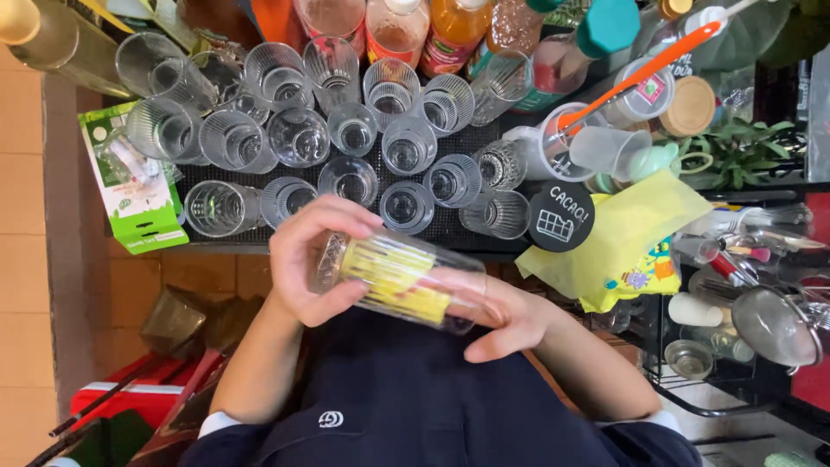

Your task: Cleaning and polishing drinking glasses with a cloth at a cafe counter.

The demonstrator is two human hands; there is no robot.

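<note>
I hold a clear ribbed glass [399, 278] on its side in front of my chest, with a yellow cloth [393, 270] stuffed inside it. My left hand [304, 259] wraps around the glass's left end, fingers curled over the top. My right hand [508, 316] grips the right end from below and behind; part of that end is hidden by its fingers. Just beyond the glass, several empty clear glasses [350, 134] stand upright on a black mat [445, 227].
Juice bottles [454, 30] line the back of the counter. A green box [138, 186] lies at the mat's left. To the right are a yellow cloth [627, 227], a round black label [561, 216], a plastic cup with an orange-handled spoon [635, 73] and a metal strainer [774, 324].
</note>
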